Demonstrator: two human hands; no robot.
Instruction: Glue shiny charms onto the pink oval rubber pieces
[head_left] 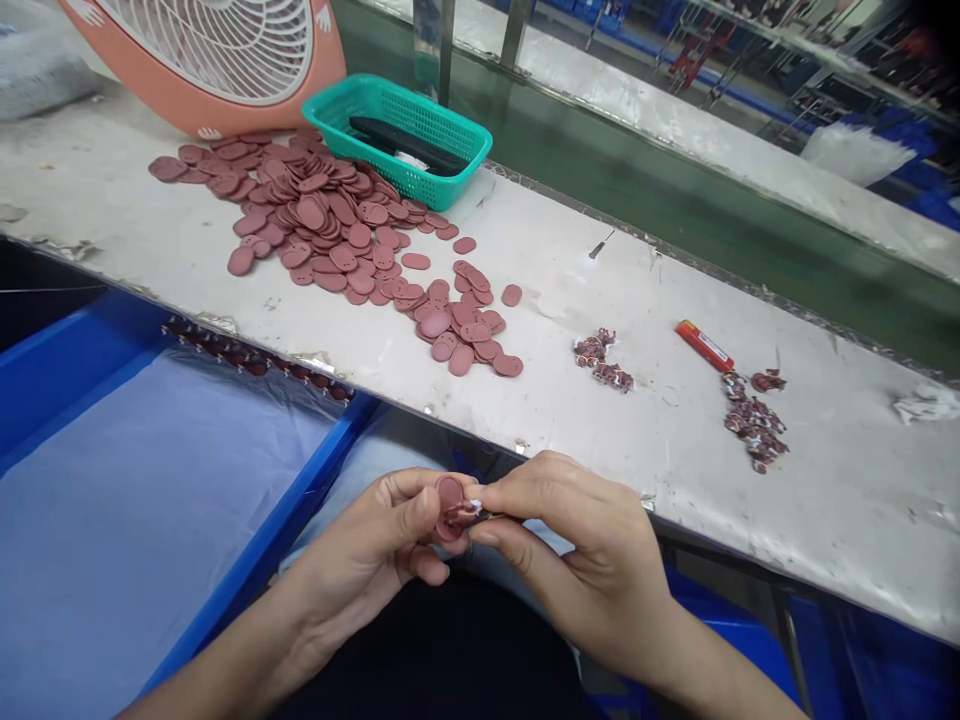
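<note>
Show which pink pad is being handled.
The oval pad held between the left hand and right hand, a patterned scrap against it; all the others lie on the bench.

Rubber ovals [322, 225] dusty maroon, plain. Scrap clumps [604, 360] maroon, flecked white. Basket [450, 120] teal, lattice holes. Fan [187, 90] salmon pink, white grille. Small tube [703, 345] red, white label stripe. Bin [262, 570] bright blue, pale blue liner [150, 500]. Counter [825, 500] off-white, grey scuffs all over, pretty grubby tbh.
</note>
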